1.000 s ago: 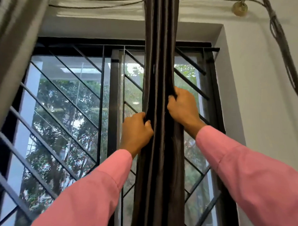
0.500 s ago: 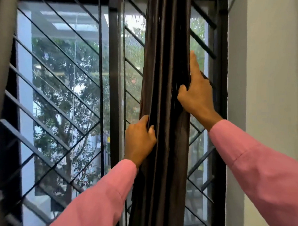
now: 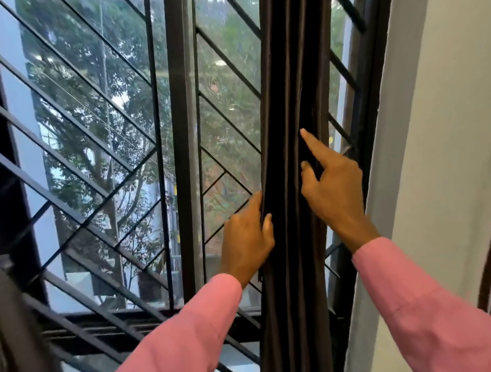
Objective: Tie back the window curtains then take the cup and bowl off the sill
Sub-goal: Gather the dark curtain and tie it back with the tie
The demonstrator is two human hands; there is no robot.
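Nearest, the left hand grasps the left edge of the gathered dark curtain, thumb in front and fingers behind. The right hand lies on the curtain's right side, index finger straight along a fold; whether its other fingers close on the cloth cannot be told. The step is judged to be bunching: both hands should press the folds into one tight column at a single height before any tie goes round the curtain, which hangs between them, touching both, in front of the window grille; cup and bowl are out of view.
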